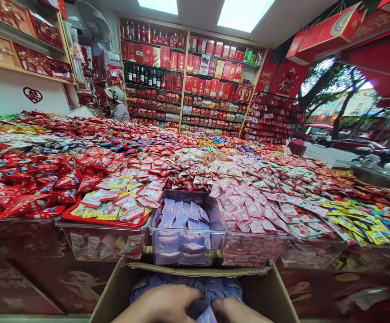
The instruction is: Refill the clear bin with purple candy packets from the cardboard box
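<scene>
An opened cardboard box point(284, 298) stands right in front of me, holding many small purple packets point(223, 287). Both of my hands reach down into it. My left hand point(170, 300) has its fingers curled over packets, close to a dark gap between the hands. My right hand point(233, 309) is bent round the packets from the other side. One light purple packet point(207, 316) shows between the two hands; the lower fingers are partly hidden and slightly blurred. Just beyond the box, a clear plastic bin point(218, 240) is partly filled with matching purple packets.
A bin of pink packets point(253, 211) adjoins on the right, and a red tray point(106, 218) with yellow and pink packets on the left. Heaps of red candy bags point(23, 188) spread behind. Shelves point(185, 80) carry bottles and boxes. A helmeted person point(118, 103) is at the back.
</scene>
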A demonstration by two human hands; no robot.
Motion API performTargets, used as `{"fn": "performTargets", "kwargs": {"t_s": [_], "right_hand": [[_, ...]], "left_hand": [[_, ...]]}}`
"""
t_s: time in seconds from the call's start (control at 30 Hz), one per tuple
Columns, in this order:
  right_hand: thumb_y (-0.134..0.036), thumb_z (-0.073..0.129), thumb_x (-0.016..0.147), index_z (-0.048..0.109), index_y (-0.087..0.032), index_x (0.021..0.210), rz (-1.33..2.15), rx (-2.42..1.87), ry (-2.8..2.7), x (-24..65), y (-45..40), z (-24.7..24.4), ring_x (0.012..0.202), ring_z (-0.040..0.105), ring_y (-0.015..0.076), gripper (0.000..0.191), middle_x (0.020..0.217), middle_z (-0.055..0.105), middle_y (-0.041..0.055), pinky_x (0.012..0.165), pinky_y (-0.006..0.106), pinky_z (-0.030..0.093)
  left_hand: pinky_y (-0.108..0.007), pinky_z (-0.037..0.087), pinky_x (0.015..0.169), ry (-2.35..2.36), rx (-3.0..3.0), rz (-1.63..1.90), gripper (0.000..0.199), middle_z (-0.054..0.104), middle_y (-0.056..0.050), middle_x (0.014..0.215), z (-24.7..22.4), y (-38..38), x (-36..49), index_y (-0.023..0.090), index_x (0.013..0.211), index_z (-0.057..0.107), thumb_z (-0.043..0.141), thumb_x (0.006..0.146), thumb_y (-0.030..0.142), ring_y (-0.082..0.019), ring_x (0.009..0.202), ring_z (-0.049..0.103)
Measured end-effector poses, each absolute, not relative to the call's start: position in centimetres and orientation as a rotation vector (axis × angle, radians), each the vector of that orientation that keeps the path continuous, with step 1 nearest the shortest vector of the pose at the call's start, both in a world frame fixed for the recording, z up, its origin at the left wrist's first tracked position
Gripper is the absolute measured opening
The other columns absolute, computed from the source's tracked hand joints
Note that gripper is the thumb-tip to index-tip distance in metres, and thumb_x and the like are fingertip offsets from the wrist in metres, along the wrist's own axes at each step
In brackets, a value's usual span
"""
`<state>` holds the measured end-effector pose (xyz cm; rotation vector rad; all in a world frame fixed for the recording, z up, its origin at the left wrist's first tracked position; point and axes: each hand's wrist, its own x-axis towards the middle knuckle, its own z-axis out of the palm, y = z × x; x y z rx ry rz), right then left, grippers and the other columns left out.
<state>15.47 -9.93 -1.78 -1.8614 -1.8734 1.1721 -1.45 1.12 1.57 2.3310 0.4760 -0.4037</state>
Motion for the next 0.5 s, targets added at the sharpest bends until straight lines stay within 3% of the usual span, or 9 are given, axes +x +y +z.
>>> {"fn": "performTargets", "kwargs": {"t_s": [0.1,0.3,0.5], "right_hand": [[-0.021,0.062,0.063,0.051,-0.018,0.076,1.341,-1.56,-1.426,15.7,-9.9,-1.6,0.06,0.052,0.0108,0.017,0.064,0.055,-0.0039,0.051,0.02,0.037],[-0.036,0.064,0.064,0.05,-0.016,0.08,1.378,-1.215,-0.966,15.5,-10.9,0.5,0.051,0.045,0.0071,0.03,0.059,0.053,-0.0042,0.051,0.019,0.032],[-0.035,0.064,0.067,0.052,-0.016,0.082,1.249,-1.239,-0.867,15.7,-10.9,0.7,0.051,0.045,0.0067,0.027,0.063,0.057,-0.0025,0.05,0.019,0.032]], "left_hand": [[-0.023,0.042,0.056,0.389,2.114,-0.213,0.051,0.061,-0.002,0.086,1.7,0.6,-0.8,0.022,0.106,0.05,0.063,0.061,0.04,-0.018,0.07,0.055],[-0.018,0.036,0.048,0.373,1.654,0.027,0.034,0.052,0.003,0.061,1.9,-0.2,0.5,0.015,0.105,0.046,0.052,0.074,0.027,-0.01,0.052,0.049],[-0.018,0.035,0.053,0.336,1.542,0.091,0.04,0.054,0.0,0.073,2.4,-0.2,0.9,0.014,0.106,0.045,0.058,0.069,0.025,-0.009,0.059,0.047]]}}
